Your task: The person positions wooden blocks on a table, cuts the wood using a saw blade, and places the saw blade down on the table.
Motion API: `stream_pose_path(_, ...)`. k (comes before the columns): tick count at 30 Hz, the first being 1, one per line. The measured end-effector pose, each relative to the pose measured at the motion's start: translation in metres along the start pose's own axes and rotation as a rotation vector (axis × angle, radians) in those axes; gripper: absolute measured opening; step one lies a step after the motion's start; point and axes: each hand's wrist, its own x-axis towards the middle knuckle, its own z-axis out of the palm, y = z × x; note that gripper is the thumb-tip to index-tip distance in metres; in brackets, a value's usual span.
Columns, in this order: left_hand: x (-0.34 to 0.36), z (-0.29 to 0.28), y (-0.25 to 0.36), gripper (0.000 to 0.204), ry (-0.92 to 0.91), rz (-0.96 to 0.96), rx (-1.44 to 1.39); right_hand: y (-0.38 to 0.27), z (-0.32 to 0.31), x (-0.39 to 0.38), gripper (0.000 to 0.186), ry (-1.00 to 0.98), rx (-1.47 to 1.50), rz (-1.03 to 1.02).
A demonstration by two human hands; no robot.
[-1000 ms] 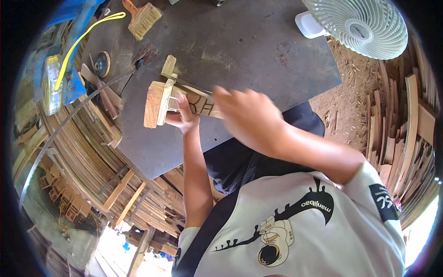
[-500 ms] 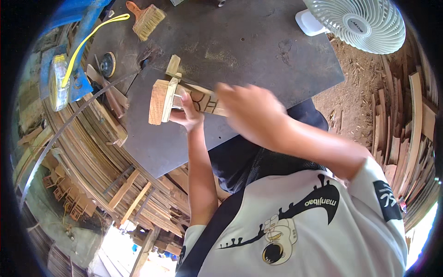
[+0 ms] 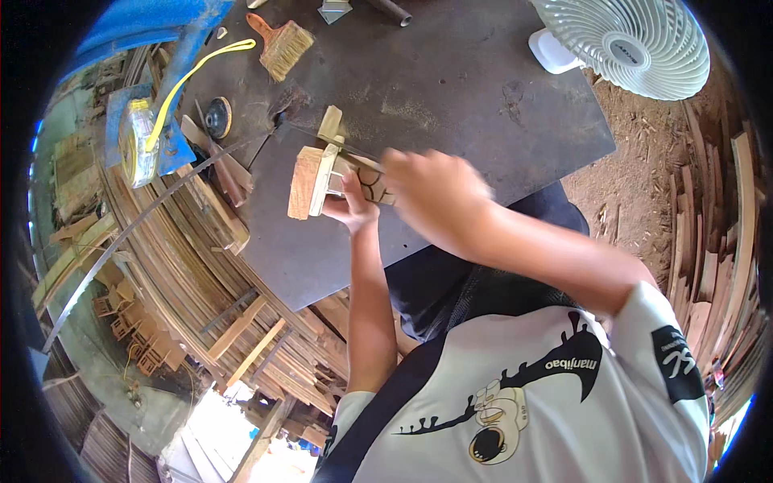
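My left hand (image 3: 354, 208) is closed around a small wooden assembly, thumb upright against its side. At its left end is a reddish-brown wood block (image 3: 305, 182) with a paler strip against it. A light wooden peg (image 3: 329, 123) juts out beyond the far side. Dark curved lines mark the face of the piece between my hands. My right hand (image 3: 441, 191), blurred by motion, is closed on a thin dark rod-like tool (image 3: 360, 151), perhaps a file, lying along the wood's far edge. My fingers hide its handle end.
Under the work is a dark metal table (image 3: 451, 88). On it lie a paintbrush (image 3: 286, 50) and a round black disc (image 3: 218, 117). A white fan (image 3: 628, 52) stands at the far right, a yellow-strapped tape measure (image 3: 138, 145) at left. Stacked timber (image 3: 173, 245) lies beyond the left edge.
My right hand has slid left along the wood, closer to my left hand, covering more of the marked face. The whole view has shifted slightly; my left hand keeps its hold.
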Motion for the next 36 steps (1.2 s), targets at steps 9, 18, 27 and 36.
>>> stream_pose_path(9, 0.005, -0.01, -0.009, 0.073, -0.088, 0.098, 0.172, 0.012, -0.018, -0.032, 0.011, -0.115, -0.069, 0.073)
stream_pose_path(18, -0.001, -0.035, -0.025, 0.072, -0.178, -0.025, 0.014, 0.011, -0.021, -0.026, 0.015, -0.081, -0.013, 0.041)
stream_pose_path(27, 0.0, 0.006, 0.002, 0.079, -0.024, -0.119, -0.038, 0.018, -0.011, -0.026, 0.013, 0.052, -0.049, -0.035)
stream_pose_path(36, -0.002, -0.002, -0.012, 0.078, 0.054, -0.047, -0.04, 0.01, 0.002, -0.005, 0.013, 0.04, -0.037, -0.107)
